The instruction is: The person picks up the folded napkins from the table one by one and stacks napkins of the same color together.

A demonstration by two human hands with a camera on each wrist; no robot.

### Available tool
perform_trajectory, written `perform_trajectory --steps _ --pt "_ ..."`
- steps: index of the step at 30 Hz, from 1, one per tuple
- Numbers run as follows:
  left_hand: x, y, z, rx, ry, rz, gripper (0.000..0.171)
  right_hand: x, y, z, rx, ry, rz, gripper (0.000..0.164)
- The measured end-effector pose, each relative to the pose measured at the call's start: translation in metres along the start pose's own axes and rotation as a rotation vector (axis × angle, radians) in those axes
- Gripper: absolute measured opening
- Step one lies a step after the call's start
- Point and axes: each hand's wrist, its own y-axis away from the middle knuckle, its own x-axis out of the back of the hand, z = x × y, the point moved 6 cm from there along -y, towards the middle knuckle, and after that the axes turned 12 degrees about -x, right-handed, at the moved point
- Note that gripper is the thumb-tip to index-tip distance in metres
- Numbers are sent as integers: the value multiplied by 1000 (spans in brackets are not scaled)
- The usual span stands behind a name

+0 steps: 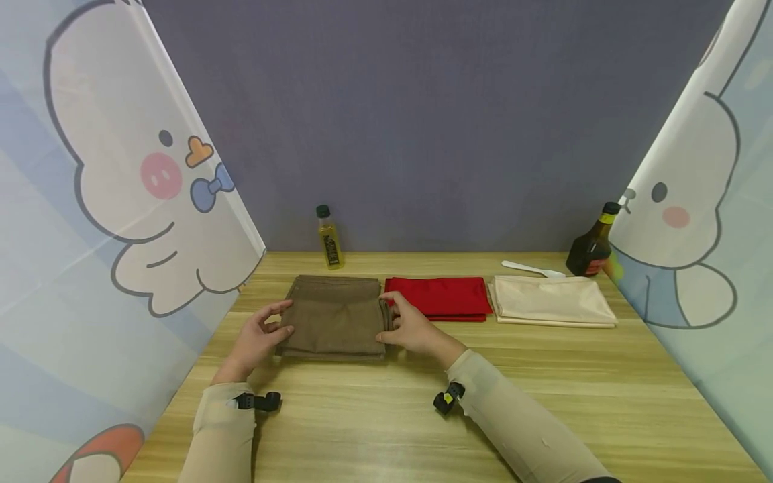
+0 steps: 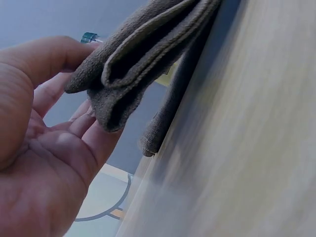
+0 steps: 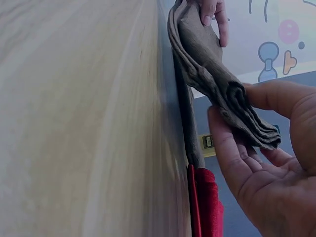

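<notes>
A folded brown cloth [image 1: 338,327] is held up a little above the table by its two short sides. My left hand [image 1: 249,347] pinches its left end between thumb and fingers; the loose folded layers [image 2: 143,54] show in the left wrist view. At the other end, my right hand [image 1: 417,327] grips the stacked folds [image 3: 242,108], thumb on one face and fingers on the other. Underneath lies another brown folded cloth [image 3: 190,123], flat on the wood, its back strip [image 1: 338,286] visible from the head view.
Right of the brown cloths lie a folded red cloth [image 1: 447,296] and a folded cream cloth [image 1: 552,300] on the wooden table [image 1: 362,416]. Behind stand an oil bottle [image 1: 330,243] and a dark sauce bottle [image 1: 592,249]. A white spoon [image 1: 531,269] lies near the latter.
</notes>
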Motion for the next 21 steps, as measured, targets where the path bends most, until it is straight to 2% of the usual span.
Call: perform_trajectory --steps 6,11,16,21 --pt "1 -1 0 20 62 49 57 2 -2 -2 34 -71 55 83" --pt "1 -2 0 14 80 82 60 5 -3 -4 75 -62 121 79" --pt "0 -3 0 -13 69 83 62 7 -3 -5 104 -60 151 79" --pt "-1 -4 0 -28 98 84 63 8 -5 -3 104 -73 160 78"
